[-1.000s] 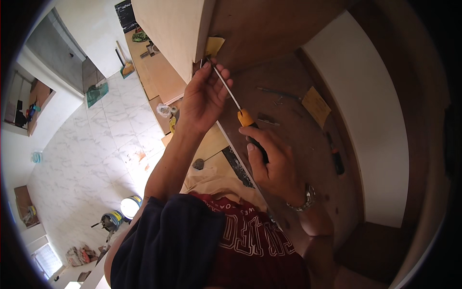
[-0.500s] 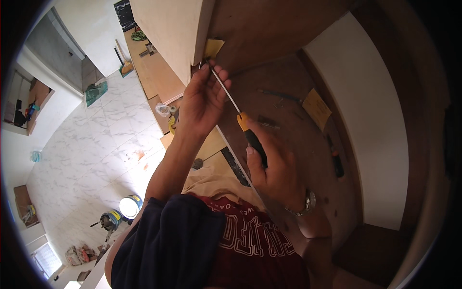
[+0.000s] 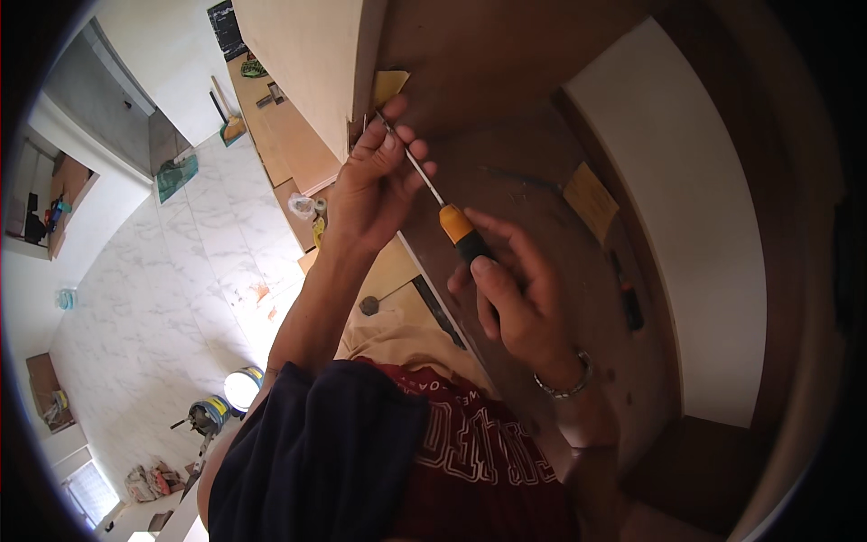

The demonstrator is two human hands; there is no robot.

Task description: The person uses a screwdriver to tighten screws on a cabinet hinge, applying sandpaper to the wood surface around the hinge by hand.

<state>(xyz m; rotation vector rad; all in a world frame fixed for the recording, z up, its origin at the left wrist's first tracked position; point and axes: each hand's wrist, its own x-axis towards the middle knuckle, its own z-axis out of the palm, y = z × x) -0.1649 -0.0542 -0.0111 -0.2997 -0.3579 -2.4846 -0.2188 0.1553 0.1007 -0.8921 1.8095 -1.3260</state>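
Note:
A screwdriver (image 3: 458, 226) with a yellow and black handle slants up and left, its tip by the lower edge of a wooden panel (image 3: 312, 63). My right hand (image 3: 519, 294) is closed around the rear of the handle, with the thumb along it and the fingers loosely curled. Up near the tip, my left hand (image 3: 375, 185) has its thumb against the thin metal shaft and its fingers bent around it. Whatever the tip meets is hidden by these fingers. A piece of yellow paper (image 3: 391, 84) sticks out just above them.
Right of my hands, a brown surface holds a yellowish card (image 3: 591, 200) and another dark-handled tool (image 3: 627, 294). Wooden boards (image 3: 293, 144) and a clear plastic wrapper (image 3: 301, 207) lie left. Paint cans (image 3: 242, 389) stand on the tiled floor (image 3: 181, 271).
My right hand has shifted its grip on the handle, the forefinger now lifted off and more of the yellow part showing. The screwdriver and both hands have moved slightly left in the picture.

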